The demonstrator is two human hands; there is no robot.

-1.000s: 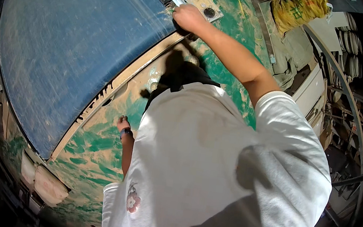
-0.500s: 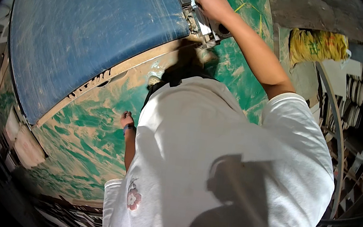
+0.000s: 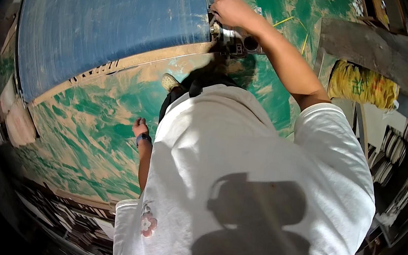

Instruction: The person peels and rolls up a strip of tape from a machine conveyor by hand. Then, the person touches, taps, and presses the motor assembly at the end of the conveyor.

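My right hand (image 3: 232, 11) reaches forward to the near right corner of a machine with a wide blue belt (image 3: 116, 12). Its fingers are curled down at the belt's side edge, and whatever they grip there is hidden beneath them. Just below that hand sits a metal bracket assembly (image 3: 234, 43) with a dark round opening. Down at my left side hangs my left hand (image 3: 140, 128), with a dark band on its wrist. Its fingers are loosely bent and a little apart, holding nothing.
The green floor (image 3: 105, 141) is streaked with tan dust. To the right, a yellow sack (image 3: 362, 85) lies by a dark board (image 3: 376, 49), near racks of stacked thin sheets (image 3: 393, 151). A pale bag (image 3: 20, 123) stands at the left. More stacked pieces lie behind me.
My right hand has shifted slightly left and down along the belt's edge, uncovering more of the bracket. My left hand still hangs at my side. The view has turned a little.
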